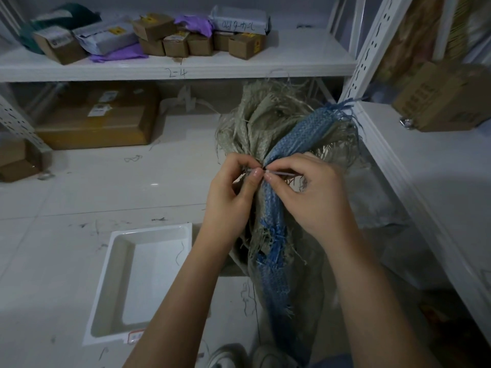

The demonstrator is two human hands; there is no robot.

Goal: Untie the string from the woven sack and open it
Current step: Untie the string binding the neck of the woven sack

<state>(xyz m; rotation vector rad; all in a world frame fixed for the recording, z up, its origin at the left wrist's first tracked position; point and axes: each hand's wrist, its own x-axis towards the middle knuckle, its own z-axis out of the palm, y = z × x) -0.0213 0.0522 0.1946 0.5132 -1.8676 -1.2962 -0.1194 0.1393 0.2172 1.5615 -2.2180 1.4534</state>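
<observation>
woven sack (pixel 268 134) upright on floor, neck bunched and tied | string (pixel 279 173) pale, across neck | left hand (pixel 233 197) pinching at knot | right hand (pixel 310 197) pinching string | white tray (pixel 119 261) at left

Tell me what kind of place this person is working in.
Probably a parcel storeroom or pickup depot. White metal shelving holds small cardboard boxes and mailer bags, with a hand-written code on the shelf edge, and the hands work at a woven sack standing on the tiled floor.

Rough, frayed woven sack (pixel 271 134), glossy white plastic tray (pixel 119 264), matt cardboard boxes (pixel 98 120), smooth tiled floor (pixel 106 187).
</observation>
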